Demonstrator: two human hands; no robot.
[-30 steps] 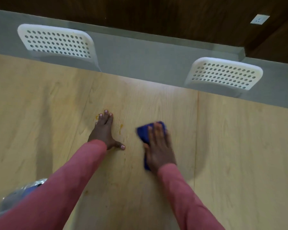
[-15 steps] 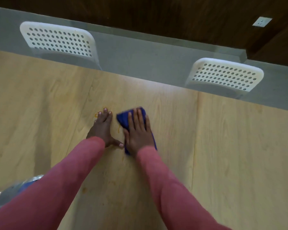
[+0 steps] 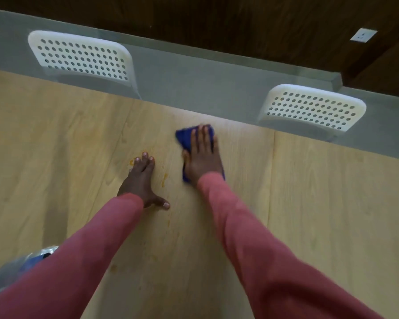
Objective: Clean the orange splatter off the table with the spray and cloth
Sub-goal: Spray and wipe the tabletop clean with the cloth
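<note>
Folded dark-blue cleaning cloth lies flat on the light wood-grain laminate table, pinned under the right hand. R. hand: palm down, fingers straight and close together, pressing on the cloth; cloth edges show beyond the fingertips, to the left of the hand, and by the wrist. Left hand: flat on the bare table surface, fingers straight and together, thumb spread out to the side; holds nothing. The two hands are near each other but apart, w/ the R. hand farther from the body.

Orange splatter marks lie between the hands, nearer the L. hand; a further orange smear sits just beside the L. fingertips. Fainter orange specks continue toward the body between the two pink sleeves.

Count: 1 cloth, 2 hands, 2 white perforated plastic chair backs at the far table edge. A translucent bluish object shows at lower left, partly hidden by the L. sleeve; too blurred to identify.
</note>
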